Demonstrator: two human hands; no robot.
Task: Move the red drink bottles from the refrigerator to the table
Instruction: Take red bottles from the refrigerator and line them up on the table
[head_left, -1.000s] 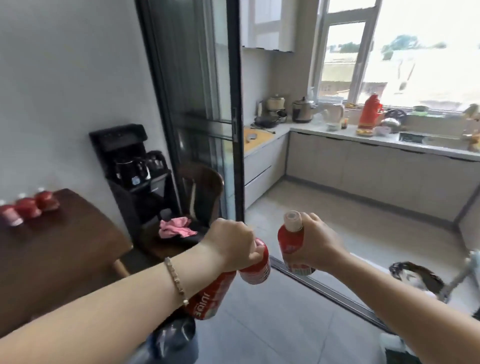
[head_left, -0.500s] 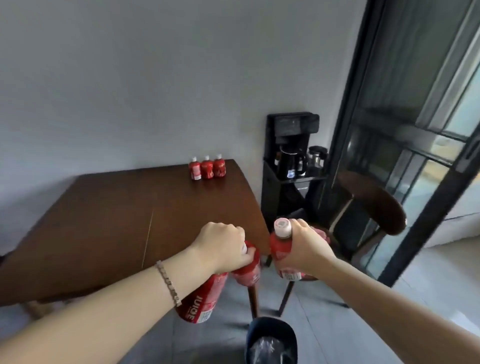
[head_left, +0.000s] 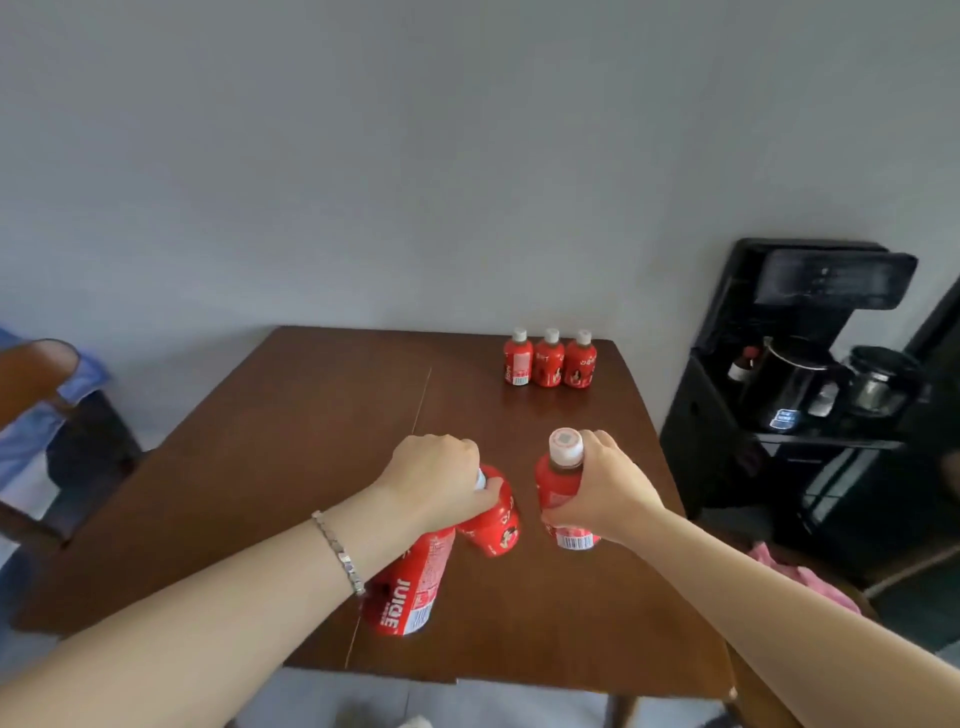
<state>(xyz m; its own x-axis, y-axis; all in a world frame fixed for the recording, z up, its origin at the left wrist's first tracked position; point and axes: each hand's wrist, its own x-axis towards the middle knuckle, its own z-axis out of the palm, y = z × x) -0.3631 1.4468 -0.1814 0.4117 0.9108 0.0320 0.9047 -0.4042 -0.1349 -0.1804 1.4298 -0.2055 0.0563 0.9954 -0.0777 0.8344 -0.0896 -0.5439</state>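
My left hand (head_left: 439, 480) is shut on the necks of two red drink bottles: one (head_left: 410, 590) hangs tilted under my wrist with "JUIQE" on its label, the other (head_left: 493, 517) leans to the right of my fingers. My right hand (head_left: 605, 488) grips a third red bottle (head_left: 558, 480) held upright, its white cap showing. All three are held above the middle of the brown wooden table (head_left: 291, 457). Three more red bottles (head_left: 548, 358) stand in a row near the table's far right corner, by the wall.
A black stand with a kettle and a glass pot (head_left: 800, 384) is to the right of the table. A pink cloth (head_left: 802, 574) lies on a chair at the lower right. Another chair with blue fabric (head_left: 47, 395) stands at the left.
The view has swung left from the kitchen doorway to the table. Both hands, still holding their bottles, now hover over the tabletop instead of over the floor.
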